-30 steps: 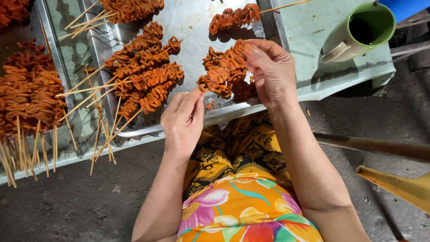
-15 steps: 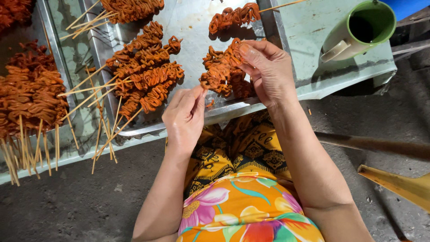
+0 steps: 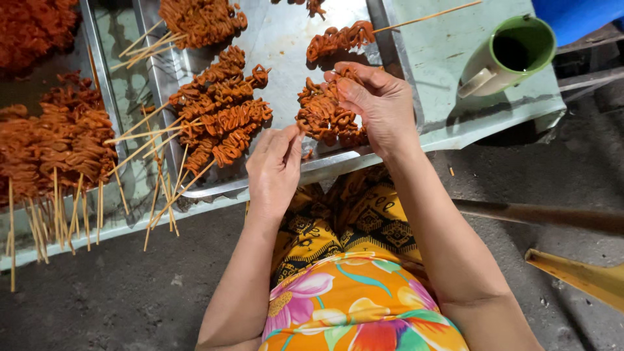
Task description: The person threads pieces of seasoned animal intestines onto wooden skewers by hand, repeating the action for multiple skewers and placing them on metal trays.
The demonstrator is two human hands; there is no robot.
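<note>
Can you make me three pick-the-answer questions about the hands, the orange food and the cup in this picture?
1. Where is the cup?
A. On the pale table, off past the right hand
B. On the person's lap
C. On the ground

2. What colour is the cup outside?
A. Red
B. Green
C. Black

3. What is the right hand doing?
A. Resting flat on the table
B. Holding the cup
C. Holding a bunch of orange food

Answers:
1 A: the cup stands on the pale table, beyond the right hand and beside the metal tray.
2 B: its outside is green, with a pale handle.
3 C: the right hand's fingers curl around a bunch of orange food over the tray, and the left hand pinches at its edge.
</note>
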